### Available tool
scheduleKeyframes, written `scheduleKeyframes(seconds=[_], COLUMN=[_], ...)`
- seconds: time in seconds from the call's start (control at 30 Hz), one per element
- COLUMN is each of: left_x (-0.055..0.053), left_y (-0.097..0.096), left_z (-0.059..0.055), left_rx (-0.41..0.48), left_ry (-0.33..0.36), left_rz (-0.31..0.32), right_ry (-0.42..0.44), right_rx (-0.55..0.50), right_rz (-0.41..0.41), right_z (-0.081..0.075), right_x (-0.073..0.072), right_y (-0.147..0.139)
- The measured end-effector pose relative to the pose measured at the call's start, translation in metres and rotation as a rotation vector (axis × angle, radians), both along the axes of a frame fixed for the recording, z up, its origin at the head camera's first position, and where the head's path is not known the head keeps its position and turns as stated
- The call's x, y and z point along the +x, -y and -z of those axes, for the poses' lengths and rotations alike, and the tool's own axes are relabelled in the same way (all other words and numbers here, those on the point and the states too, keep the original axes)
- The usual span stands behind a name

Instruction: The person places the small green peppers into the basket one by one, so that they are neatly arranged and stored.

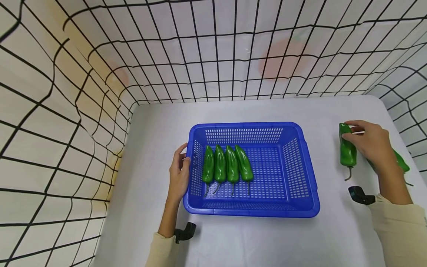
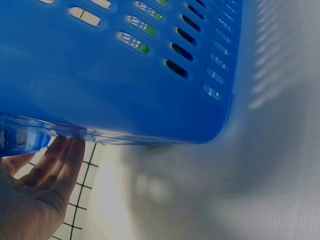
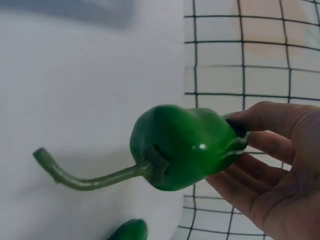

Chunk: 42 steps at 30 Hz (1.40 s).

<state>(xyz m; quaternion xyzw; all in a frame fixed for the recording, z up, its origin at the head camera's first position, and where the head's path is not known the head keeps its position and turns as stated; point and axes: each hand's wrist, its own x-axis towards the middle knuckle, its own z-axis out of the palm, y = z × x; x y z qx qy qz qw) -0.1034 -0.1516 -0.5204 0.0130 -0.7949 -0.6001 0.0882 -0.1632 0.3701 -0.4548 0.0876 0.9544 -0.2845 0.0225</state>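
Observation:
My right hand [image 1: 368, 142] pinches a green pepper [image 1: 347, 150] by its tip end, and its curved stem hangs toward me. In the right wrist view, the fingers and thumb of the right hand [image 3: 280, 165] meet around the narrow end of the pepper [image 3: 175, 145]. At the left side of the blue plastic basket [image 1: 250, 212], my left hand [image 1: 179, 176] touches the rim. Seen from the left wrist, its fingers [image 2: 65, 170] stretch fairly straight against the basket wall [image 2: 125, 95]. Inside the basket, several green peppers [image 1: 220, 165] lie side by side toward the left, stems toward me.
More green pepper [image 1: 401, 162] shows on the table partly behind my right forearm. Black wire mesh panels [image 1: 230, 55] rise at the back and both sides of the white tabletop [image 1: 233, 241]. Black wrist devices [image 1: 361, 195] sit at both cuffs.

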Motion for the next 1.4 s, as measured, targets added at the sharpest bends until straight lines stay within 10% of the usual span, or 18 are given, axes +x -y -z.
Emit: scheduleKeyframes(seconds=[0.7,1.4], left_x=[-0.001,0.001], left_y=[-0.002,0.000], left_z=[0.001,-0.001], left_rx=[-0.009,-0.013], left_ry=[0.020,0.008], left_rz=[-0.022,-0.007], right_ry=[-0.053,-0.011], right_rx=[-0.131,-0.279], right_rz=[-0.056,-0.260], right_z=[-0.038,-0.029], right_x=[-0.012,-0.012], right_y=[0.060,0.130])
